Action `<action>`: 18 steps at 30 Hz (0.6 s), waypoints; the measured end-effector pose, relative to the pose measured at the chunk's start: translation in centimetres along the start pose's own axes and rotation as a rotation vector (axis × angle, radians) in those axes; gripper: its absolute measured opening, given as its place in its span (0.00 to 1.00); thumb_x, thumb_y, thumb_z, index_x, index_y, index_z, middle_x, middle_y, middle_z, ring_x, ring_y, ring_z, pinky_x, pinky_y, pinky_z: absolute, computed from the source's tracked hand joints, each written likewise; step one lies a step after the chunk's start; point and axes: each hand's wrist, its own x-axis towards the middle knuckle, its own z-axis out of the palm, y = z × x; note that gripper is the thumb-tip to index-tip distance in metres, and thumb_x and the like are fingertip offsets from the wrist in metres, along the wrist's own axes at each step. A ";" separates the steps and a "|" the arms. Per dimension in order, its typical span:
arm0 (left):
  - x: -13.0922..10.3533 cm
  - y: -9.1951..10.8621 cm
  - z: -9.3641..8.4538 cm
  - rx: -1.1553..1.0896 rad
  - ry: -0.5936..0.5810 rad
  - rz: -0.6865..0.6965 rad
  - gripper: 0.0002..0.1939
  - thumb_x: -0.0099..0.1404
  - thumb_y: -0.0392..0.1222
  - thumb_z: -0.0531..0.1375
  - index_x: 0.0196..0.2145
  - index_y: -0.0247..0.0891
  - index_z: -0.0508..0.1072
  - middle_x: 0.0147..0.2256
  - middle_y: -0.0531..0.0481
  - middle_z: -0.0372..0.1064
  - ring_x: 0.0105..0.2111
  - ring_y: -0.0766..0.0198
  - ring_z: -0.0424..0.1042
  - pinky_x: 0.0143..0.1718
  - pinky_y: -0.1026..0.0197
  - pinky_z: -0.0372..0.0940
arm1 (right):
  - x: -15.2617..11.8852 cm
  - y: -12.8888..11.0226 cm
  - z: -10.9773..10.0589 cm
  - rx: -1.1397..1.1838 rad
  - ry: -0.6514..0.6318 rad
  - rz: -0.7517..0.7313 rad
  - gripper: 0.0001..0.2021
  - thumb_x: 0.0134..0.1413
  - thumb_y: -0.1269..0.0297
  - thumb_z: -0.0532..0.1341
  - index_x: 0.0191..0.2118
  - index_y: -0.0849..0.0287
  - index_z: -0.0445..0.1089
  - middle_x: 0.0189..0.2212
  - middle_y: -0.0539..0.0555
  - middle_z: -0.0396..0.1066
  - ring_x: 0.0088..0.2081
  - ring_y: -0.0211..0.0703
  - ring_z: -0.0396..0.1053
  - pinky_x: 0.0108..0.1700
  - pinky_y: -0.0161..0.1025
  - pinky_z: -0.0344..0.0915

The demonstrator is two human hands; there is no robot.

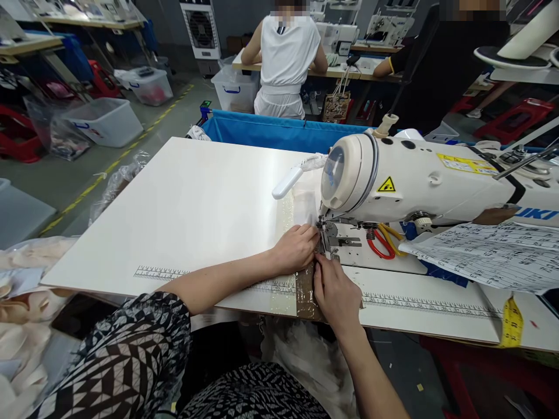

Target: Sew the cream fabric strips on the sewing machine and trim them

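My left hand (pixel 297 249) rests on the white sewing table with its fingers curled together, right beside the needle and presser foot (pixel 322 224) of a white sewing machine (pixel 406 174). Just nearer to me, my right hand (pixel 337 291) pinches thumb and fingers together at the edge of the needle plate. What either hand grips is too small or hidden to make out. Shiny brown tape (pixel 308 294) runs along the tabletop between the hands to the front edge. Sheer pale fabric (pixel 301 349) hangs below that edge, over my lap.
Red and yellow-handled scissors (pixel 381 244) lie behind the needle plate. Written paper sheets (pixel 489 253) and a yellow tape measure (pixel 512 323) are at the right. A blue cloth trough (pixel 271 131) borders the far side. Two people sit beyond; plastic bins (pixel 107 122) stand on the floor at left.
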 end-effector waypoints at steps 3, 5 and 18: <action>0.0 0.0 0.0 -0.016 0.003 -0.010 0.20 0.67 0.38 0.50 0.54 0.26 0.67 0.53 0.36 0.65 0.51 0.51 0.65 0.51 0.52 0.63 | 0.0 -0.4 0.0 -0.034 -0.029 0.040 0.15 0.67 0.67 0.49 0.48 0.61 0.71 0.36 0.56 0.76 0.24 0.37 0.68 0.24 0.35 0.55; 0.0 -0.1 -0.1 -0.026 0.005 -0.015 0.21 0.67 0.37 0.50 0.55 0.25 0.67 0.53 0.36 0.66 0.50 0.51 0.65 0.51 0.52 0.63 | 0.0 -0.7 0.0 -0.068 -0.059 0.066 0.15 0.66 0.68 0.49 0.50 0.62 0.71 0.36 0.57 0.75 0.24 0.38 0.68 0.23 0.36 0.55; 0.4 -1.8 0.3 -0.086 0.054 -0.016 0.19 0.66 0.34 0.51 0.53 0.27 0.69 0.53 0.37 0.68 0.53 0.51 0.66 0.55 0.50 0.63 | 0.6 -1.8 -0.5 -0.168 -0.105 0.087 0.16 0.64 0.69 0.54 0.54 0.61 0.69 0.36 0.56 0.76 0.22 0.37 0.69 0.20 0.36 0.52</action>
